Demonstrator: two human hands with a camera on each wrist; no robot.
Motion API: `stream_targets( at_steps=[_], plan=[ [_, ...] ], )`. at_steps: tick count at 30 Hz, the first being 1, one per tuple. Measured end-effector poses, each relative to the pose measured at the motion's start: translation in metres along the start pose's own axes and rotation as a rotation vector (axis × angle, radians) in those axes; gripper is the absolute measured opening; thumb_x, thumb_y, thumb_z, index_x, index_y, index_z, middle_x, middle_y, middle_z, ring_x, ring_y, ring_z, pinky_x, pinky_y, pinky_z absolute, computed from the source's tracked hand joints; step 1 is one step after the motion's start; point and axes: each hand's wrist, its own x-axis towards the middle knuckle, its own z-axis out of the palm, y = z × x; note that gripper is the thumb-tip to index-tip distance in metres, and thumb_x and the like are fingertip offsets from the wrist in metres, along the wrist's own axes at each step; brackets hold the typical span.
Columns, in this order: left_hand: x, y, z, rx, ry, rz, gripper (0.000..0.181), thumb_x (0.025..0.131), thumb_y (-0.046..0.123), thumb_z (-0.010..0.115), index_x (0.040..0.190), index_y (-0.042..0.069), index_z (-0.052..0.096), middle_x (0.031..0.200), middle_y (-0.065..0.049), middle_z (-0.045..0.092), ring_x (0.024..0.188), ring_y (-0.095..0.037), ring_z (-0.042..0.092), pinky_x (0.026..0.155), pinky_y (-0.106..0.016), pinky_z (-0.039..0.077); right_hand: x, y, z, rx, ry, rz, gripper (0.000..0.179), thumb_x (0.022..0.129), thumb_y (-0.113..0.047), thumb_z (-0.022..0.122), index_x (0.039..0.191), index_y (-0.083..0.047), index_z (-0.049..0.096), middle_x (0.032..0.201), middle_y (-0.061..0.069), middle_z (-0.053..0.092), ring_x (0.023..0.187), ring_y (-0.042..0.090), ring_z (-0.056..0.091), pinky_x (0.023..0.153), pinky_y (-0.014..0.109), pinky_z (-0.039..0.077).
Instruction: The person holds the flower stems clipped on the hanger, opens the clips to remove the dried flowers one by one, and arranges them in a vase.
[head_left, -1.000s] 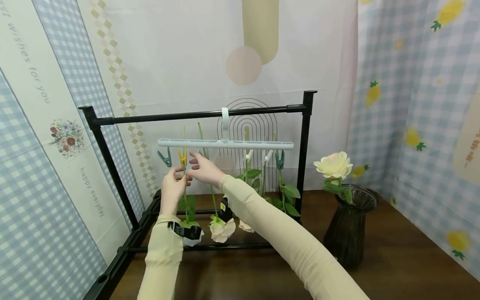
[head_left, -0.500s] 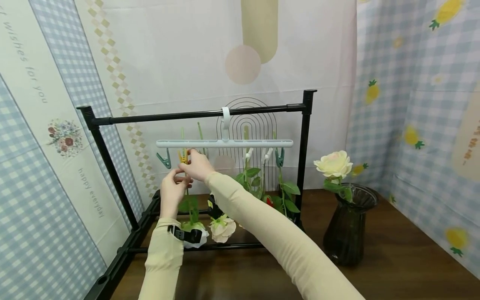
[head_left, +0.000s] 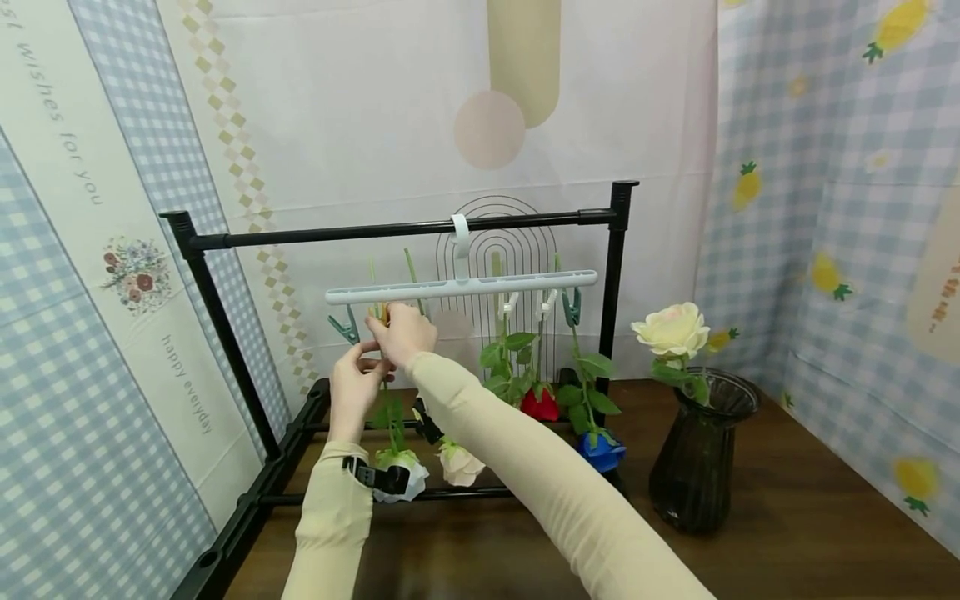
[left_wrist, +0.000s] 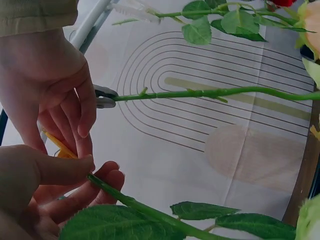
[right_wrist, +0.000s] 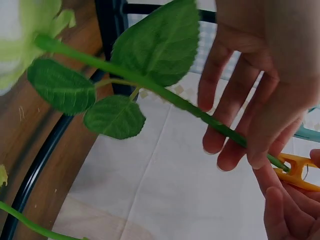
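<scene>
Two cream sleeves (head_left: 540, 471) are coming in nearest, and both hands are working on a white rose (head_left: 403, 482) that is hanging head down. The left hand (head_left: 357, 387) is pinching the rose's stem (right_wrist: 180, 102) between thumb and fingers, just below a yellow clothespin (right_wrist: 297, 169). The right hand (head_left: 405, 333) is closing its fingers around that clothespin; whether they are squeezing its levers, I cannot tell. In the right wrist view the stem seems to be lying between the clothespin's jaws, so the step in hand is probably seating this stem and letting the clip bite.

Off to the right, a tall dark glass vase (head_left: 693, 475) is standing on the wooden worktop (head_left: 810, 508) and holding a pale yellow rose (head_left: 670, 332) upright.

Above the hands, a pale blue hanger (head_left: 525, 284) is sitting a little tilted, its left end lower. A teal clothespin (head_left: 345, 325) near that end is apparently holding nothing. Along the row, a blush rose (head_left: 460, 463), a red rose (head_left: 542, 405) and a blue rose (head_left: 602, 452) are hanging upside down; the right sleeve is hiding part of the row. The hanger is hooking over a black rack (head_left: 337, 232), with a printed cloth (head_left: 360, 108) hanging behind.

The next move is calling, I judge, for easing the right fingers off the clothespin while the left fingers are steadying the stem, then checking the grip. The vase rose and the spare teal clothespin are looking like the remaining pair.
</scene>
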Motion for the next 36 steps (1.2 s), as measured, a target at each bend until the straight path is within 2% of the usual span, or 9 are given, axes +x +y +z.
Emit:
stream_targets(
  at_steps=[5, 13, 18, 22, 28, 33, 36],
  plan=[
    [0.001, -0.002, 0.003, 0.014, -0.007, -0.004, 0.030, 0.086, 0.019, 0.058, 0.116, 0.015, 0.057, 0.089, -0.015, 0.069, 0.062, -0.011, 0.065, 0.063, -0.027, 0.049, 0.000, 0.004, -0.002, 0.039, -0.005, -0.028, 0.034, 0.090, -0.043, 0.046, 0.072, -0.016, 0.055, 0.064, -0.002, 0.056, 0.055, 0.011, 0.049, 0.051, 0.024, 0.034],
    [-0.002, -0.004, 0.004, 0.068, -0.013, -0.037, 0.034, 0.086, 0.021, 0.057, 0.119, 0.016, 0.055, 0.093, -0.013, 0.069, 0.074, -0.022, 0.068, 0.071, -0.035, 0.051, 0.001, 0.012, -0.002, 0.056, -0.015, -0.077, 0.033, 0.092, -0.038, 0.044, 0.071, -0.015, 0.055, 0.058, -0.003, 0.050, 0.050, 0.011, 0.044, 0.047, 0.022, 0.030],
    [-0.002, -0.004, 0.002, 0.115, -0.011, -0.055, 0.031, 0.086, 0.021, 0.055, 0.117, 0.017, 0.058, 0.094, -0.011, 0.070, 0.080, -0.024, 0.068, 0.067, -0.033, 0.050, 0.003, 0.017, -0.003, 0.061, -0.025, -0.089, 0.032, 0.092, -0.034, 0.042, 0.069, -0.017, 0.055, 0.056, -0.005, 0.048, 0.046, 0.009, 0.041, 0.046, 0.021, 0.029],
    [-0.002, -0.004, 0.001, 0.191, 0.005, -0.054, 0.029, 0.087, 0.020, 0.053, 0.115, 0.017, 0.060, 0.094, -0.009, 0.070, 0.076, -0.022, 0.067, 0.063, -0.030, 0.047, 0.004, 0.021, -0.004, 0.062, -0.037, -0.093, 0.034, 0.092, -0.034, 0.042, 0.067, -0.016, 0.056, 0.055, -0.005, 0.048, 0.045, 0.008, 0.040, 0.045, 0.021, 0.029],
    [-0.005, -0.002, -0.005, 0.302, 0.052, -0.083, 0.028, 0.087, 0.021, 0.052, 0.114, 0.023, 0.061, 0.098, -0.007, 0.068, 0.069, -0.021, 0.062, 0.052, -0.026, 0.039, 0.006, 0.025, -0.006, 0.061, -0.047, -0.114, 0.035, 0.093, -0.032, 0.042, 0.063, -0.016, 0.052, 0.052, -0.004, 0.045, 0.044, 0.009, 0.039, 0.043, 0.020, 0.028],
    [-0.007, 0.000, -0.012, 0.368, 0.064, -0.098, 0.027, 0.088, 0.019, 0.052, 0.113, 0.024, 0.062, 0.102, -0.007, 0.067, 0.073, -0.024, 0.061, 0.054, -0.029, 0.039, 0.011, 0.028, -0.008, 0.017, -0.053, -0.118, 0.033, 0.092, -0.031, 0.041, 0.064, -0.018, 0.051, 0.055, -0.005, 0.045, 0.047, 0.009, 0.040, 0.045, 0.021, 0.029],
    [-0.009, -0.002, -0.016, 0.412, 0.059, -0.111, 0.028, 0.087, 0.015, 0.050, 0.110, 0.023, 0.063, 0.099, -0.007, 0.068, 0.062, -0.021, 0.055, 0.049, -0.027, 0.035, 0.012, 0.028, -0.010, 0.005, -0.064, -0.127, 0.033, 0.092, -0.030, 0.041, 0.063, -0.018, 0.050, 0.056, -0.005, 0.045, 0.048, 0.009, 0.039, 0.046, 0.021, 0.029]
  ],
)
